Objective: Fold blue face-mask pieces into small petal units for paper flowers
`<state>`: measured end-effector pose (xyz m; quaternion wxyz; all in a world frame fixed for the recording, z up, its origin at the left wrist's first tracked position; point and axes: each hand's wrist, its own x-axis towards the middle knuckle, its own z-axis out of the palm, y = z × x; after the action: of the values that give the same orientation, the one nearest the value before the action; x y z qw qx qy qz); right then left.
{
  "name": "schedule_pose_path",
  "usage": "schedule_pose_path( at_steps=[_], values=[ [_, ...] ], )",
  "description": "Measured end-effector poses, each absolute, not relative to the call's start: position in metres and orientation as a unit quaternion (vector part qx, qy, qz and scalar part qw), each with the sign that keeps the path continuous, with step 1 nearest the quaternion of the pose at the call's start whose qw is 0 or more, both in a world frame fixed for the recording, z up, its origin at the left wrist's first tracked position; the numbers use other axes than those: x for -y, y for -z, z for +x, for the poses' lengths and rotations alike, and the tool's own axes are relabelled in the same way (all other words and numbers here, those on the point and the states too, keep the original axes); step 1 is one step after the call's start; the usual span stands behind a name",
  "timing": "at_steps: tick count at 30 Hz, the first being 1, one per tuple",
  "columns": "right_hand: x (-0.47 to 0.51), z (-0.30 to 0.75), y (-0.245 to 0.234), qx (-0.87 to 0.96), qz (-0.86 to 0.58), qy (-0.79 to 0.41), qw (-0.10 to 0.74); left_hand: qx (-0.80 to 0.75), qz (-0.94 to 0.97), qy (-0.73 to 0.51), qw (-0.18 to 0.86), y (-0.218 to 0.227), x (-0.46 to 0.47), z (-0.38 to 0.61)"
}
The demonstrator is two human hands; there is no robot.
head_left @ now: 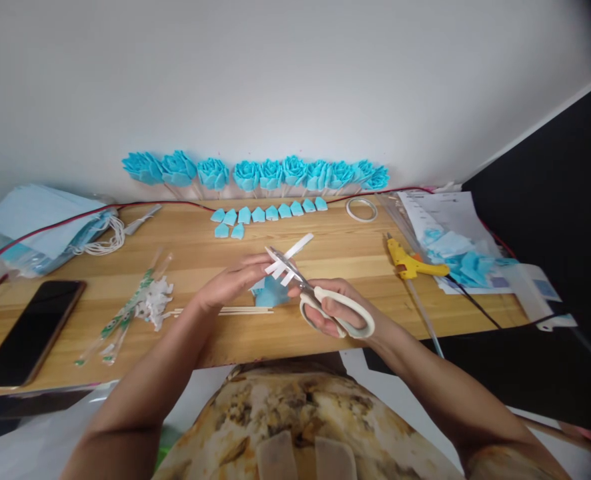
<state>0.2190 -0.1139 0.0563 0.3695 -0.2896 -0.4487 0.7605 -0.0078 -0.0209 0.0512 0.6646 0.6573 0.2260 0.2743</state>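
Observation:
My right hand point(339, 300) is closed around the white handles of a pair of scissors point(348, 313), with fingers through the loops. Their blades point up and left, across a narrow white strip point(300, 246). My left hand point(235, 280) pinches the left end of that strip, its fingertips beside the blade tips. Several short white pieces point(286, 275) hang at the blades. Beneath the hands lies a light blue sheet piece point(271, 293), partly hidden. Thin white sticks point(245, 311) lie by my left wrist.
Blue paper flowers point(245, 175) lean along the wall behind rows of blue petals point(271, 213). A tape roll point(361, 210) and yellow glue gun point(410, 260) are to the right. On the left are a phone point(30, 333), white scraps point(154, 301) and bagged blue sheets point(45, 223).

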Motion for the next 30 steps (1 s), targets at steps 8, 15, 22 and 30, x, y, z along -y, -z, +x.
schedule_pose_path(
  at_steps=[8, 15, 22, 30],
  values=[
    [0.113, 0.215, -0.056, 0.468, -0.33, -0.74, 0.352, -0.298, 0.657, -0.313, 0.617, -0.049, 0.022, -0.003],
    [0.108, 0.198, -0.057, 0.63, -0.381, -0.631, 0.245, -0.381, 0.612, -0.32, 0.615, -0.046, 0.019, 0.007],
    [0.111, 0.224, -0.053, 0.6, -0.346, -0.678, 0.246, -0.365, 0.569, -0.353, 0.647, -0.037, 0.016, 0.005],
    [0.115, 0.249, -0.038, 0.552, -0.308, -0.708, 0.316, -0.324, 0.553, -0.333, 0.692, -0.028, 0.013, 0.004]
  ],
)
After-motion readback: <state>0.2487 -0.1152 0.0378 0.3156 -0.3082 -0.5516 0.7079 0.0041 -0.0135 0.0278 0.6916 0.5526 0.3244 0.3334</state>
